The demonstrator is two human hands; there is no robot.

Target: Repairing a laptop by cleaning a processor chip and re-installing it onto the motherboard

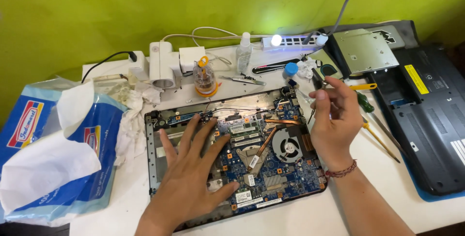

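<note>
Table (339, 212): white top carrying everything; bare strip lay along its near edge, in front of the opened laptop base.
Bottom cover (431, 119): dark plastic panel, right of the laptop base, well apart from it, resting on a blue mat.
Opened laptop base (157, 168): centre of the table, landmark for all entries; board and fan exposed. Judged stiff at the frame, fragile inside; best held by the outer frame edges, never by the board.
Plastic bag (53, 153): blue and white, crumpled, just left of the base; soft, light.
Optical drive (361, 49): flat metal unit, behind and right of the base.
Left hand (193, 178): spread flat, fingers wide, palm pressed on the base's left half; gripping nothing.
Right hand (334, 119): raised over the base's right edge, fingers curled and pinched on a thin dark tool (316, 83); the tool's tip could not be made out.
Cooling fan (286, 148): round, in the base's right half, copper pipe beside it; delicate blades.
Screwdrivers (375, 122): green- and yellow-handled, between the base and the bottom cover, crowding the right side.
Small bottle (244, 52): clear, behind the base.
Open room: judged tight left and right of the base; freest toward the near edge.
</note>
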